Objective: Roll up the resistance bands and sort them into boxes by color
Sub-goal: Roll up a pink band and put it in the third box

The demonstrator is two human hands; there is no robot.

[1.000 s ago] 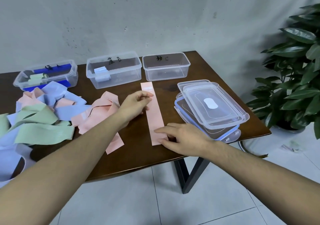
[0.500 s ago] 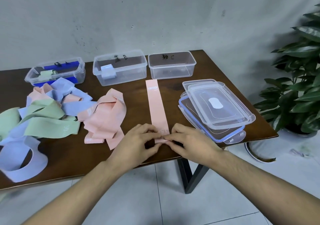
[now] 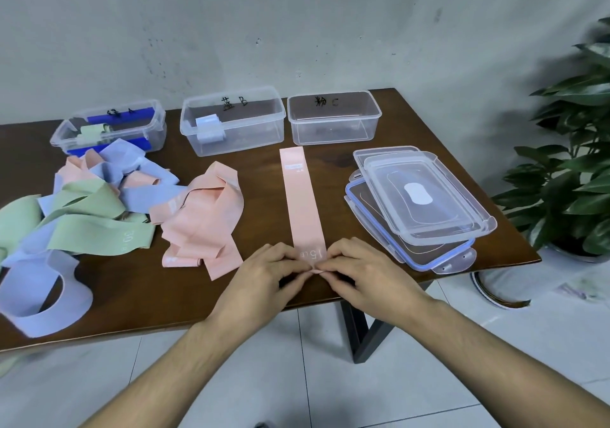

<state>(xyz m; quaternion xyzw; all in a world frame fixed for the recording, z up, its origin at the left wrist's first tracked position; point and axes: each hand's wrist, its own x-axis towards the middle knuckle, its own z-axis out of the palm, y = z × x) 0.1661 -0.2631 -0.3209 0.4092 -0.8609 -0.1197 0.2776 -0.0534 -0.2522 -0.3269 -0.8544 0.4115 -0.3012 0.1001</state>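
At the counter's (image 3: 379,295) near edge, the pink band (image 3: 302,203) lies flat and straight, its far end pointing at the empty box (image 3: 333,117) marked C, I judge so it rolls evenly. Pale, matte, printed "15" by my fingers. My left hand (image 3: 264,272) and right hand (image 3: 359,269) each have a grip pinched on its near end, curling the first turn. Unrolled bands (image 3: 99,210) are heaped left; stacked lids (image 3: 422,196) sit right.
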